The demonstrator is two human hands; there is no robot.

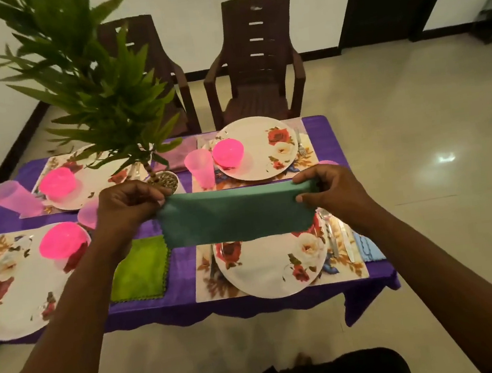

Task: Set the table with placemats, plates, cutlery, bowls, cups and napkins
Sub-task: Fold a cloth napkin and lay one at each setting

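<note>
A table (188,308) under a purple cloth fills the middle of the view, with two dark chairs (256,71) behind its far edge. A tall leafy plant (94,81) stands in a pot (166,180) near the table's centre.

Four places are laid, each on a floral placemat. The near right plate (266,271) sits on its mat (206,279), with cutlery (338,241) on the mat's right side and a blue napkin (369,247) just beyond that. The far right plate (255,148) carries a pink bowl (228,154), with a pink cup (200,168) at its left. The near left plate (11,289) also holds a pink bowl (62,240), and the far left plate (90,179) another (56,181), with a tipped pink cup (14,197) lying to its left. A green napkin (141,270) lies flat on the cloth between the two near plates. A purple napkin (178,158) lies between the two far places.

Above the near right plate, a teal napkin (235,213) is held in the air, folded into a long band and stretched level. The left hand (128,210) pinches its left end with curled fingers; the right hand (331,190) pinches its right end between thumb and fingers. The napkin hides the plate's far part.
</note>
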